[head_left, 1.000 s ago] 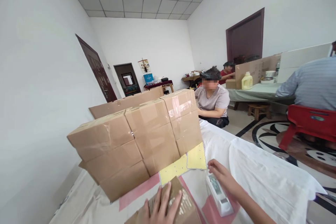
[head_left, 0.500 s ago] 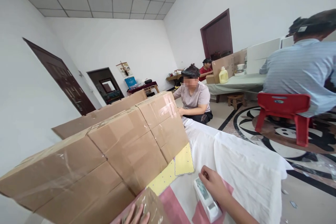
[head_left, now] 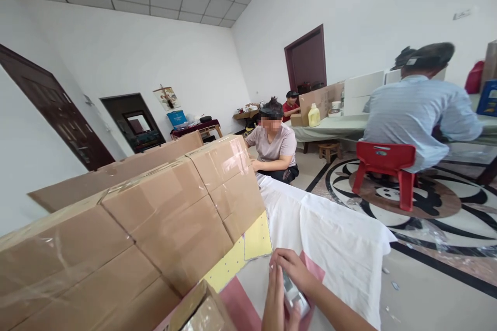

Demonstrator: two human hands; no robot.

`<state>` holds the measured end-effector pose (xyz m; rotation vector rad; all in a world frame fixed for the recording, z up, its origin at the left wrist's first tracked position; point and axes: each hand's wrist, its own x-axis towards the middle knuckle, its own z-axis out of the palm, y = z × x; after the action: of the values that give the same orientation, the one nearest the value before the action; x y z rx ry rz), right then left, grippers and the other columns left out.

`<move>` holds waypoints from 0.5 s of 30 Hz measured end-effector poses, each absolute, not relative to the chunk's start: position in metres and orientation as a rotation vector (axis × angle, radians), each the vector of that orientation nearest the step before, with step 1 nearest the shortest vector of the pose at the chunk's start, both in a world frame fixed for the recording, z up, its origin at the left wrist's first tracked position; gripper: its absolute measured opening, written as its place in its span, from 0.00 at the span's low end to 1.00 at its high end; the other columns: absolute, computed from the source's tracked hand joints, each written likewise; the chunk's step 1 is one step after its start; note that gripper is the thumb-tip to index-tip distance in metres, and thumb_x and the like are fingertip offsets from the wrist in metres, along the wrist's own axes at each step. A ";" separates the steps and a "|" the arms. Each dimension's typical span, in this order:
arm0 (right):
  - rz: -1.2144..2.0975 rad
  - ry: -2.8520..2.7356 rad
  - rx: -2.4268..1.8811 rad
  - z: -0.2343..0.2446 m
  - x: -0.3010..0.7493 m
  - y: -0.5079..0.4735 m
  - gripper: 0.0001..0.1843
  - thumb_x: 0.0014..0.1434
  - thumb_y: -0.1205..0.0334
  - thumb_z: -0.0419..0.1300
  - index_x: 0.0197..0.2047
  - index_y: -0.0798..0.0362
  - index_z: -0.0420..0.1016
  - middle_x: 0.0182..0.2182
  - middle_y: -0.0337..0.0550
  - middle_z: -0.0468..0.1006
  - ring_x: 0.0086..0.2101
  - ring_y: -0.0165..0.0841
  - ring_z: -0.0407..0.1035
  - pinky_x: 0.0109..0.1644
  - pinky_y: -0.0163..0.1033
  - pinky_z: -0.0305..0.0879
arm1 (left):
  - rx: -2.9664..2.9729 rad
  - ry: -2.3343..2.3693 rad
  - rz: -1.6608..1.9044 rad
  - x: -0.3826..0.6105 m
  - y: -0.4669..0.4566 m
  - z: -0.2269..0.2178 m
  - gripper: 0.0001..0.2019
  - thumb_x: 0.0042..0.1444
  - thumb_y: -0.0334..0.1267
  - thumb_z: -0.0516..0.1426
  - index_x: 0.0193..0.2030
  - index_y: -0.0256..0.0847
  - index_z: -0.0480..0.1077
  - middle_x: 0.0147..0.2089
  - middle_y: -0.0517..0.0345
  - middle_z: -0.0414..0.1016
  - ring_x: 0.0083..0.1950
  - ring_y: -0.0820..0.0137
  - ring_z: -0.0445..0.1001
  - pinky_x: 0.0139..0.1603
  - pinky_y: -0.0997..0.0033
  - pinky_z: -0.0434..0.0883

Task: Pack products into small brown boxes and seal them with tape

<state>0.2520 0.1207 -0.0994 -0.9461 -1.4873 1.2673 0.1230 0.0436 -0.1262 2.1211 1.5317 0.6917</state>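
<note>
A white device with a grey display sits low in the view, over pink cloth on the white-covered table. My left hand lies along its left side, fingers straight and thumb near the front end. From the right, my right hand curls over its far end, and the fingertips of both hands meet there. Between them my hands clasp the device, hiding part of it. Left of my left hand, a small taped cardboard box with a gap at its top is cut off by the bottom edge.
Stacked, taped cardboard boxes form a wall along the left. Yellow dotted cloth and pink cloth lie on the white tablecloth. Beyond the boxes a person crouches. Another sits on a red chair at right.
My left hand has left the small cardboard box and come to the white device's left side. My right hand has closed over its far end. The view has swung right.
</note>
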 end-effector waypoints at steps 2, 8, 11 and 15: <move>1.234 -1.466 -0.964 -0.099 0.252 0.118 0.18 0.65 0.51 0.52 0.31 0.51 0.74 0.33 0.43 0.77 0.40 0.41 0.71 0.49 0.43 0.66 | 2.053 1.506 0.773 0.121 0.059 -0.144 0.32 0.67 0.39 0.43 0.75 0.28 0.49 0.79 0.47 0.43 0.79 0.65 0.39 0.77 0.69 0.50; 1.230 -1.444 -0.947 -0.111 0.253 0.122 0.24 0.69 0.43 0.49 0.34 0.51 0.73 0.36 0.43 0.76 0.44 0.42 0.71 0.55 0.46 0.63 | 1.784 1.490 1.186 0.113 0.080 -0.182 0.27 0.66 0.47 0.47 0.66 0.38 0.68 0.71 0.48 0.66 0.76 0.59 0.55 0.75 0.61 0.59; 1.248 -1.429 -0.885 -0.117 0.252 0.124 0.25 0.70 0.41 0.49 0.36 0.51 0.74 0.36 0.43 0.76 0.43 0.41 0.70 0.53 0.45 0.63 | 1.609 1.380 1.483 0.114 0.087 -0.185 0.27 0.61 0.57 0.53 0.57 0.41 0.76 0.64 0.45 0.74 0.69 0.54 0.68 0.69 0.59 0.66; 1.321 -1.374 -0.821 -0.117 0.250 0.125 0.22 0.69 0.42 0.52 0.36 0.51 0.73 0.34 0.43 0.77 0.40 0.40 0.71 0.49 0.44 0.63 | 1.409 1.597 1.559 0.114 0.081 -0.182 0.25 0.49 0.67 0.61 0.32 0.44 0.76 0.35 0.49 0.79 0.41 0.56 0.78 0.46 0.61 0.75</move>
<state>0.2500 0.1254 -0.1174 -0.8214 -1.3742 1.3205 0.1138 0.0814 -0.1825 1.4088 1.5970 1.5588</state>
